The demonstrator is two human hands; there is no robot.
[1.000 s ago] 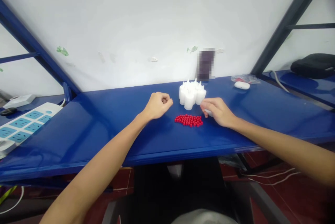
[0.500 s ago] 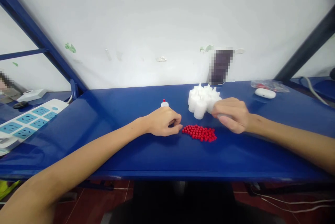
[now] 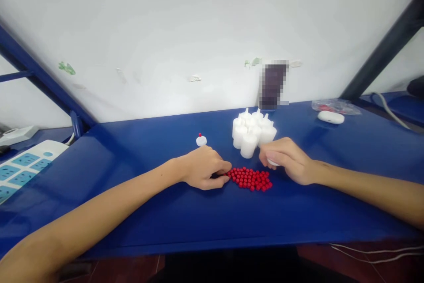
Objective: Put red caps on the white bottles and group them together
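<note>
My left hand (image 3: 206, 169) rests at the left end of a cluster of small red caps (image 3: 249, 179) on the blue table. Its thumb and index finger close around a red cap at that end. My right hand (image 3: 289, 160) is curled around a white squeeze bottle (image 3: 273, 163), mostly hidden in the fingers. Right behind that hand, several white bottles (image 3: 249, 145) with pointed tips stand upright in a tight group. A single white bottle with a red cap (image 3: 201, 141) stands beyond my left hand, partly covered by it.
A white power strip (image 3: 53, 148) with blue sockets lies at the left. Toward the back right are a white oval case (image 3: 331, 117) and a clear plastic bag (image 3: 336, 106) with red pieces. A dark pixelated object (image 3: 273, 85) leans against the wall (image 3: 165, 31).
The view has shifted. My right hand has come nearer the red caps, turning so the white bottle shows below its fingers. My left fingers have moved onto the left end of the caps.
</note>
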